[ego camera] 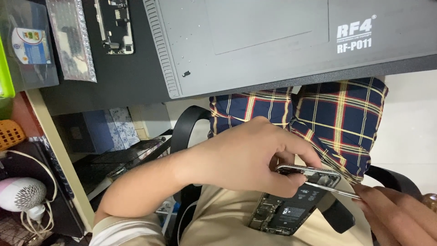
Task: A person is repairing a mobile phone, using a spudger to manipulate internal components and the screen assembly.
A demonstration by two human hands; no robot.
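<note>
My left hand [255, 155] grips the top edge of an opened smartphone [291, 205], held over my lap with its black internals and circuit parts facing up. My right hand [400, 212] comes in from the lower right and holds thin metal tweezers [332, 190], whose tips rest at the phone's upper metal frame beside my left fingers. The phone's lower end rests near my beige trousers [227, 218].
A grey repair mat [255, 45] covers the desk above. A phone frame with parts [116, 27] and a bubble-wrap bag [70, 38] lie at the upper left. Plaid shorts [337, 114] show under the desk edge. A black chair armrest [186, 123] and a hair dryer [20, 193] are at left.
</note>
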